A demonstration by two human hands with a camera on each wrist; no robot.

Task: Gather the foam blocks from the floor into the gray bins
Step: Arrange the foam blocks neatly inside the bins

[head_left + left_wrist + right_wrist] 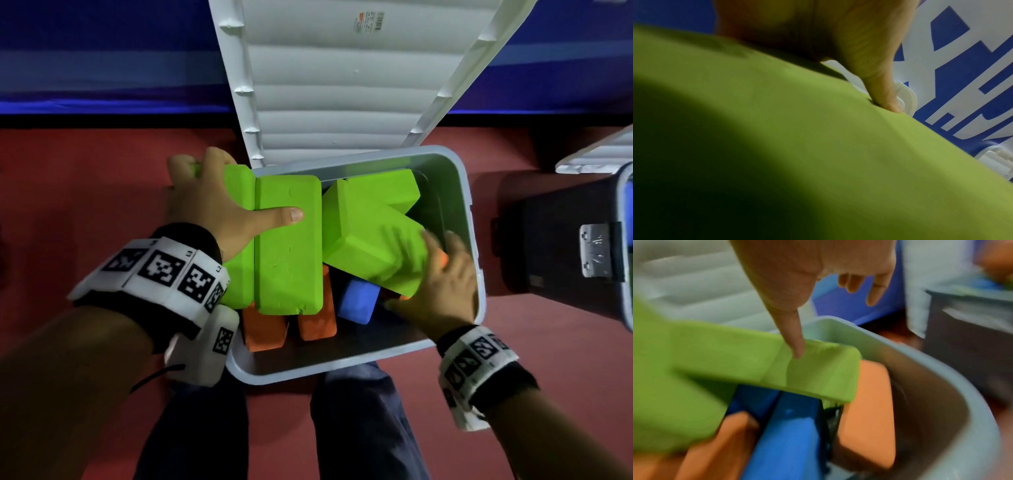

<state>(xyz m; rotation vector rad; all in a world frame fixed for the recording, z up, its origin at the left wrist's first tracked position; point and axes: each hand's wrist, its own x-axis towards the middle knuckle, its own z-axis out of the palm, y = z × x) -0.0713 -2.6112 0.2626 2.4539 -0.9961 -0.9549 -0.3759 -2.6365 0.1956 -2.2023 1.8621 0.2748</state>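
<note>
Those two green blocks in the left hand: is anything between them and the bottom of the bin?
Yes. The left hand grips two green foam blocks over the gray bin's left side, and orange blocks stand under them. A blue block and the angled green blocks under the right hand fill the rest.

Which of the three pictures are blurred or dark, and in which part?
Head view: mostly sharp, only the right hand is motion-blurred. Left wrist view: a green block fills it, soft, with a deep shadow at lower left. Right wrist view: smeared throughout, most along the gray bin rim.
</note>
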